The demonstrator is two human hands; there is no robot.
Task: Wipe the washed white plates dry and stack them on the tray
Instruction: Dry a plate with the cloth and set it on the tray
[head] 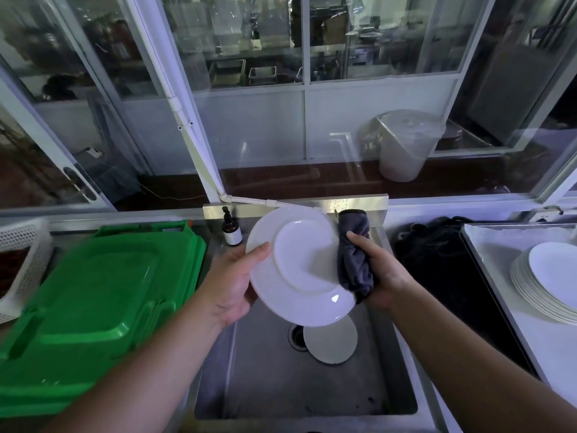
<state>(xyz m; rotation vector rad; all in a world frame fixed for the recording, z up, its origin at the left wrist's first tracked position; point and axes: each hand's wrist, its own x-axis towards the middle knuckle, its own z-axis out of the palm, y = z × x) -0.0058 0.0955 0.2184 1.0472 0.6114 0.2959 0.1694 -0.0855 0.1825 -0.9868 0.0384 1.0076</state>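
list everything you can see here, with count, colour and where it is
held plate: 1, white, above the sink, tilted
cloth: 1, dark grey, against the held plate's right edge
sink: 1, steel, centre
sink plate: 1, white, in the sink by the drain, partly hidden by the held plate
plate stack: 1 stack, white, on the tray; exact count unclear
tray: 1, pale, right counter
green trays: several stacked, green, left counter
bottle: 1, brown with a black pump, sink's back left corner
basket: 1, white, far left
bin: 1, white, behind the glass
black heap: 1, black, between sink and tray
hands: left holds the plate's left edge; right grips the cloth
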